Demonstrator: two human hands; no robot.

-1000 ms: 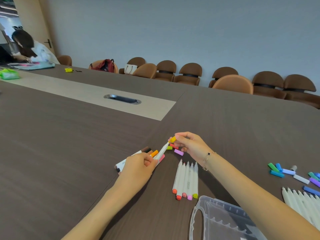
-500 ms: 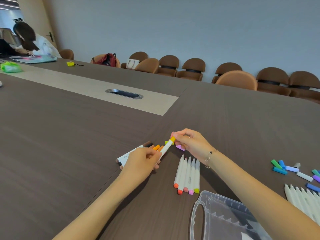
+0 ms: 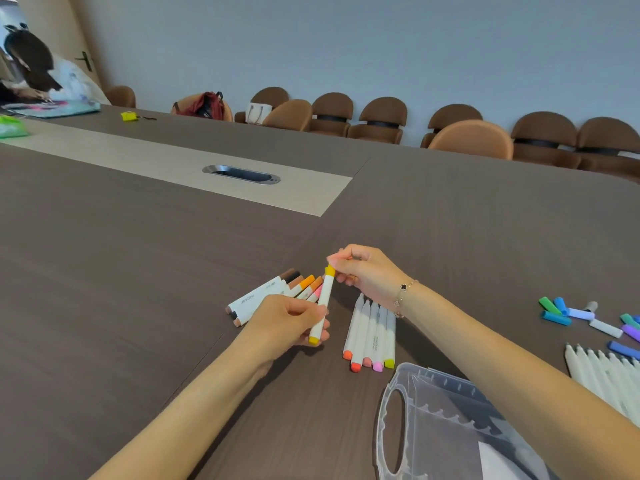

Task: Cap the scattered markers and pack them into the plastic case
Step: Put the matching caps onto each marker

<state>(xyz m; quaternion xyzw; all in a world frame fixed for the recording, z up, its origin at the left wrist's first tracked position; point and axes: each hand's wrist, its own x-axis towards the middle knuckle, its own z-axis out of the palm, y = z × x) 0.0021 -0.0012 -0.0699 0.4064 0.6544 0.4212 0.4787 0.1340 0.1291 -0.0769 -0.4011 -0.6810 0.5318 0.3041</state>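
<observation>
Gripping yellow marker, left hand | right hand pinching its cap | clear case beside five markers

Well beyond the grip I see a pale inlay strip running across the dark wooden table, with a metal cable port set in it. Far off to the upper left of the grip, a person bends over papers; a green bag and a small yellow object lie near them. Behind the table, brown chairs line the grey wall, one holding a red bag, another a white bag.
</observation>
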